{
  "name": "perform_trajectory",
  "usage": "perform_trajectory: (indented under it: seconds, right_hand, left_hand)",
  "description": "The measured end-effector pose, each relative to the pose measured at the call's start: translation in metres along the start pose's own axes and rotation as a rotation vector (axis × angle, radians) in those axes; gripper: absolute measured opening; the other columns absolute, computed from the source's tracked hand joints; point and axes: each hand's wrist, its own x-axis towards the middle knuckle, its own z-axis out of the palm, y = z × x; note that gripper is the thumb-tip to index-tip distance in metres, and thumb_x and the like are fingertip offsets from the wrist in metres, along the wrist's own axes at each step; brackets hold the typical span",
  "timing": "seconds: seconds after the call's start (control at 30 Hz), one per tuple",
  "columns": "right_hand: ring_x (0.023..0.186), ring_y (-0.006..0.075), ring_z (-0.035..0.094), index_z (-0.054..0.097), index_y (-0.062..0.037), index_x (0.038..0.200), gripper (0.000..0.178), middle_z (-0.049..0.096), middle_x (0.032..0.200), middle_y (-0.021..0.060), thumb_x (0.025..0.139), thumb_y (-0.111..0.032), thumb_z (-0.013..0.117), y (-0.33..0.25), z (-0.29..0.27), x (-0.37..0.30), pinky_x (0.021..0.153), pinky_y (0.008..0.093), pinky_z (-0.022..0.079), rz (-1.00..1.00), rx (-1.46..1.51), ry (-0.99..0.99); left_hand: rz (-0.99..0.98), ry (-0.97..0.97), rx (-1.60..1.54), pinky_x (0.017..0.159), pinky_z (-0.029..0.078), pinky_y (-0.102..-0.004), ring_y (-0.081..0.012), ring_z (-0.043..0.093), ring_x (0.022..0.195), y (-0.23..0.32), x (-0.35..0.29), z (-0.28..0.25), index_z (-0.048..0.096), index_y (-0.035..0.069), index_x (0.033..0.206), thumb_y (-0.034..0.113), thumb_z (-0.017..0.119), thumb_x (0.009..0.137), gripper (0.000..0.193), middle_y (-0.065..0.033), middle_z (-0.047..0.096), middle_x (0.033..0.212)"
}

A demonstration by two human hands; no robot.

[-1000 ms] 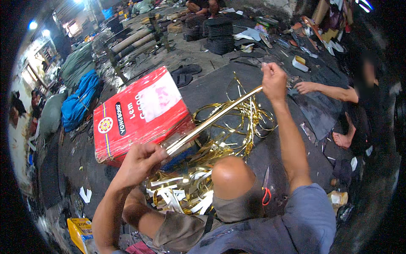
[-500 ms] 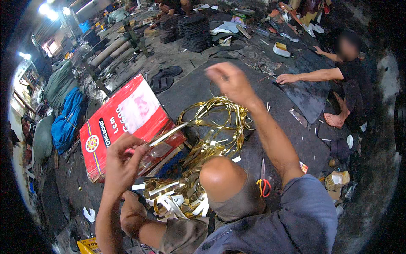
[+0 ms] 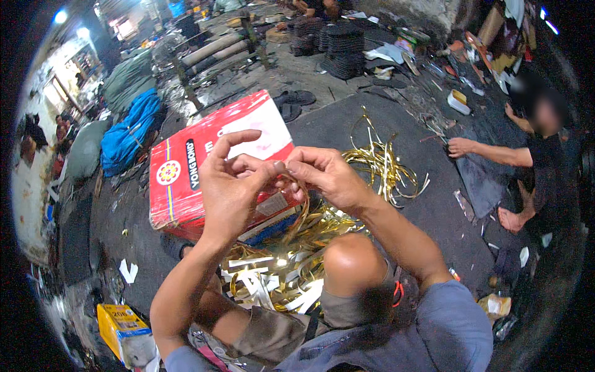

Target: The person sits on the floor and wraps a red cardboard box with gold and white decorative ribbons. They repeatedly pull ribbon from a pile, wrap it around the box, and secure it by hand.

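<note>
My left hand (image 3: 230, 183) and my right hand (image 3: 331, 180) meet in front of the red carton (image 3: 186, 149), thumbs and fingertips pinched close together. Between them is a narrow gold strip (image 3: 302, 217), part of which hangs below the fingers; its upper part is hidden by them. A heap of gold and white strips (image 3: 266, 282) lies beneath my hands, between my legs. Beyond my right hand a loose tangle of gold strips (image 3: 381, 164) rests on the dark mat. Scissors with an orange handle (image 3: 398, 292) show partly beside my right knee.
A yellow and white box (image 3: 127, 335) stands at the lower left. To the right, a co-worker's hand (image 3: 462, 147) rests by a dark sheet (image 3: 486, 180). Black sandals (image 3: 294, 102) and stacked black pieces (image 3: 344, 53) lie farther off, left of a small tub (image 3: 458, 102).
My right hand has come down and left from above the tangle to meet my left hand. The strip stretched from my left hand is now mostly hidden. The view has shifted left.
</note>
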Motion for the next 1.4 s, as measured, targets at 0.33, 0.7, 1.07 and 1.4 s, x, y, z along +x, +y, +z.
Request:
perform_trajectory:
  seconds: [0.33, 0.7, 1.07, 1.4]
  right_hand:
    - [0.064, 0.0059, 0.059, 0.065, -0.0045, 0.097, 0.029, 0.063, 0.076, -0.0007, 0.111, -0.028, 0.056, 0.007, 0.025, -0.003, 0.059, 0.0214, 0.049, -0.096, -0.01, 0.252]
    - [0.071, 0.0111, 0.069, 0.069, -0.0015, 0.1, 0.013, 0.072, 0.084, 0.0066, 0.104, -0.014, 0.067, -0.006, 0.037, -0.015, 0.06, 0.0283, 0.054, -0.405, -0.45, 0.432]
    - [0.063, 0.0298, 0.069, 0.069, -0.0047, 0.094, 0.013, 0.065, 0.079, 0.0111, 0.088, -0.015, 0.074, -0.052, 0.013, -0.024, 0.06, 0.0396, 0.058, -0.798, -1.426, 0.12]
    - [0.066, 0.0095, 0.065, 0.076, -0.0009, 0.091, 0.018, 0.072, 0.079, -0.0006, 0.1, -0.014, 0.067, -0.033, 0.005, -0.027, 0.06, 0.0319, 0.053, -0.109, -0.307, 0.221]
  left_hand:
    - [0.059, -0.001, -0.117, 0.074, 0.061, -0.0251, -0.0136, 0.075, 0.083, -0.019, 0.0, 0.002, 0.055, -0.003, 0.141, -0.006, 0.075, 0.089, 0.056, -0.0126, 0.077, 0.092]
    - [0.101, 0.01, -0.241, 0.081, 0.062, -0.0262, -0.0134, 0.074, 0.087, -0.023, -0.008, 0.007, 0.058, -0.003, 0.139, -0.004, 0.073, 0.094, 0.048, -0.0118, 0.076, 0.097]
    - [0.394, -0.02, 0.328, 0.078, 0.063, -0.0298, -0.0145, 0.078, 0.086, 0.0, -0.026, 0.021, 0.066, 0.006, 0.135, -0.005, 0.071, 0.09, 0.047, -0.012, 0.08, 0.091]
    - [0.146, -0.109, 0.009, 0.081, 0.058, -0.0262, -0.0107, 0.072, 0.086, -0.013, -0.019, 0.017, 0.07, 0.0, 0.124, -0.001, 0.074, 0.091, 0.033, -0.0057, 0.077, 0.094]
